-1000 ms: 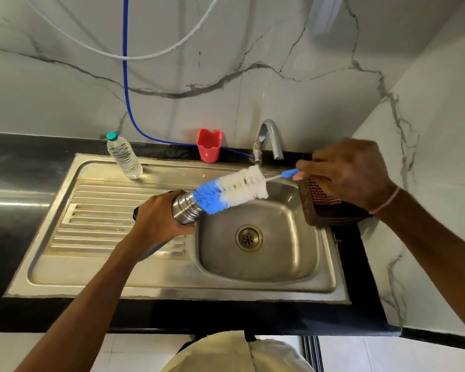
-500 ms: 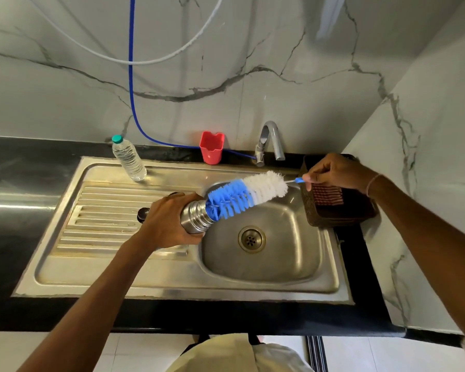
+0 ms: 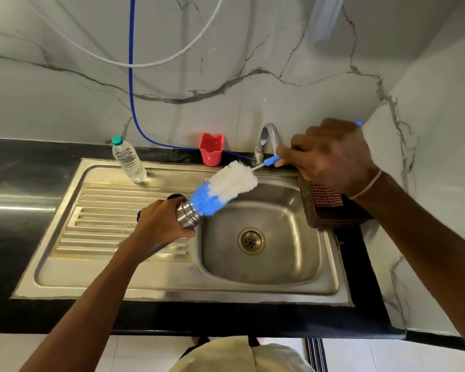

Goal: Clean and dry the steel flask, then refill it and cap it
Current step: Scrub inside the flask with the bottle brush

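My left hand (image 3: 160, 225) grips the steel flask (image 3: 187, 215), held tilted over the left edge of the sink basin (image 3: 301, 253) with its open mouth facing up and right. A bottle brush (image 3: 226, 187) with blue and white bristles has its blue tip at the flask's mouth. My right hand (image 3: 330, 157) holds the brush by its blue handle, above the basin's back right corner. Most of the flask's body is hidden behind my left hand. A dark round thing, maybe the cap (image 3: 174, 196), lies on the drainboard just behind the flask.
A clear plastic water bottle (image 3: 128, 161) with a green cap stands on the drainboard (image 3: 97, 224) at the back left. A red cup (image 3: 211, 149) and the tap (image 3: 266, 142) are at the back. A dark basket (image 3: 333, 208) holding a checked cloth sits right of the basin.
My right hand has lifted and come nearer the camera, now covering part of the basket. The brush still has its blue tip at the flask's mouth and now slants more steeply.
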`<state>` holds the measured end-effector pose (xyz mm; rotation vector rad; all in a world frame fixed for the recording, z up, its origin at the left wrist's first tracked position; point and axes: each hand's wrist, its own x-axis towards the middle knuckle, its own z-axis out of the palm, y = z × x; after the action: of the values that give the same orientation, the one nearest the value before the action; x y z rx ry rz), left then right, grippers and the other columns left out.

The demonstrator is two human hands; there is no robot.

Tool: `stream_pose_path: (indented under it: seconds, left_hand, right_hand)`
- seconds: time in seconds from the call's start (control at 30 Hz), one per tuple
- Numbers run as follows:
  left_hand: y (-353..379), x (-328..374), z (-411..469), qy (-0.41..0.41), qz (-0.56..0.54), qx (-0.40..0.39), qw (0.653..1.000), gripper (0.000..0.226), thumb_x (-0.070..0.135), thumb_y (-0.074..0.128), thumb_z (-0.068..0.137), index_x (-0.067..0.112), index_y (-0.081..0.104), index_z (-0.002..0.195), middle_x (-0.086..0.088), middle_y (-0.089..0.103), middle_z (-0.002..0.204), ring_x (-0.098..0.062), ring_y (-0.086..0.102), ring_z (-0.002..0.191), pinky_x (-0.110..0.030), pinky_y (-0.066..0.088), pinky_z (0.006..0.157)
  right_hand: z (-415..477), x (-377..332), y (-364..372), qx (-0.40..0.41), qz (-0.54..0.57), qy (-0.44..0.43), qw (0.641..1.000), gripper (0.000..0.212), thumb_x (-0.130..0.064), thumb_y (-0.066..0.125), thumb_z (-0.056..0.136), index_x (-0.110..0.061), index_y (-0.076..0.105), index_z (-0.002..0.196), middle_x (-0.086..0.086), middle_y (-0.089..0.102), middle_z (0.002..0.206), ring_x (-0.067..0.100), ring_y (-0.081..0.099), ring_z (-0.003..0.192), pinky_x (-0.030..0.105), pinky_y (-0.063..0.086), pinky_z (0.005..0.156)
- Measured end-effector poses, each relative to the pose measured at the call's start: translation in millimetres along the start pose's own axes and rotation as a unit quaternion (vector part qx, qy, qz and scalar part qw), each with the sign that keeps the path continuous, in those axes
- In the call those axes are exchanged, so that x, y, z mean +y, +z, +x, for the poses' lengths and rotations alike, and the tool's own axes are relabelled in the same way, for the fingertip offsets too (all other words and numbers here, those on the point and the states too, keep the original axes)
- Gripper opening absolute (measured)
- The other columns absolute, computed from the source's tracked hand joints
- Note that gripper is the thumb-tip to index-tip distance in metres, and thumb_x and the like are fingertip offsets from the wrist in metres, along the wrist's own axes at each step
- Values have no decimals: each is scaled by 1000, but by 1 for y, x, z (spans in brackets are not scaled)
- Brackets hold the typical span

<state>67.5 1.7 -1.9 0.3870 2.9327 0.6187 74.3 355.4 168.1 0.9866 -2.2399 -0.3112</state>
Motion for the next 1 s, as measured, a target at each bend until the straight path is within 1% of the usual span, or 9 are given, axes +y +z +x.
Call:
stream_pose_path:
  seconds: [0.1, 0.23, 0.33, 0.47, 0.57, 0.67, 0.8, 0.9, 1.0]
  left_hand:
    - [-15, -9, 4, -33, -43, 36, 998, 66, 71, 65, 47, 32, 65, 100, 13, 70, 81, -25, 70, 79, -35, 50, 70]
    - [-32, -15, 5, -53, -120, 71, 989, 77, 69, 63, 47, 26, 67, 111, 6, 72, 90, -21, 68, 79, -40, 55, 76]
    - [-33, -13, 6, -52, -125, 76, 988, 82, 71, 63, 47, 24, 67, 114, 6, 71, 91, -21, 68, 80, -39, 56, 75]
    - [-30, -9, 9, -84, -113, 85, 986, 74, 73, 66, 46, 28, 66, 105, 4, 72, 87, -26, 67, 80, -41, 56, 75]
    - [-23, -3, 11, -97, -86, 69, 989, 62, 68, 70, 50, 32, 63, 99, 9, 64, 80, -28, 67, 81, -36, 49, 72]
    - [-13, 1, 13, -104, -63, 56, 991, 59, 66, 74, 53, 31, 62, 98, 9, 66, 81, -29, 69, 84, -33, 45, 71]
    - [-1, 2, 14, -92, -12, 40, 995, 61, 67, 78, 52, 34, 61, 100, 9, 73, 90, -28, 70, 88, -34, 47, 71]
    - [5, 5, 15, -76, 1, 33, 997, 59, 67, 75, 51, 35, 61, 99, 11, 73, 89, -26, 71, 87, -34, 49, 70]
    - [7, 8, 18, -76, 10, 24, 997, 57, 63, 78, 53, 34, 63, 99, 11, 74, 89, -25, 70, 86, -34, 49, 69]
  right_hand:
    - [-28, -21, -2, 43, -13, 49, 998, 9, -21, 70, 95, -20, 78, 96, -2, 67, 70, 20, 56, 54, 32, 39, 55]
    - [-73, -52, 17, 3, 65, 171, 983, 19, -30, 64, 98, -21, 80, 102, -3, 72, 80, 16, 56, 57, 25, 40, 54]
    - [-89, -68, 29, -30, 134, 242, 961, 17, -30, 77, 89, -25, 80, 105, -5, 71, 78, 15, 61, 59, 20, 40, 52]
    - [-94, -76, 29, -75, 164, 269, 946, 26, -39, 69, 93, -27, 77, 114, -8, 68, 75, 13, 59, 62, 22, 39, 51]
    - [-97, -75, 30, -63, 143, 300, 941, 25, -41, 63, 94, -27, 79, 107, -10, 71, 78, 14, 58, 63, 24, 40, 53]
    - [-98, -70, 25, -33, 102, 288, 952, 23, -39, 63, 95, -26, 81, 101, -8, 72, 78, 18, 59, 64, 30, 42, 55]
    - [-85, -47, 6, -22, 50, 214, 975, 21, -28, 61, 96, -22, 82, 95, -2, 70, 72, 23, 56, 60, 34, 42, 57]
    - [-75, -28, -1, -37, 4, 158, 987, 23, -20, 57, 99, -22, 80, 99, -2, 71, 76, 23, 55, 62, 34, 35, 64]
    - [-68, -15, -5, -23, -29, 132, 991, 35, -23, 44, 106, -23, 79, 101, -3, 72, 79, 23, 57, 64, 34, 30, 67]
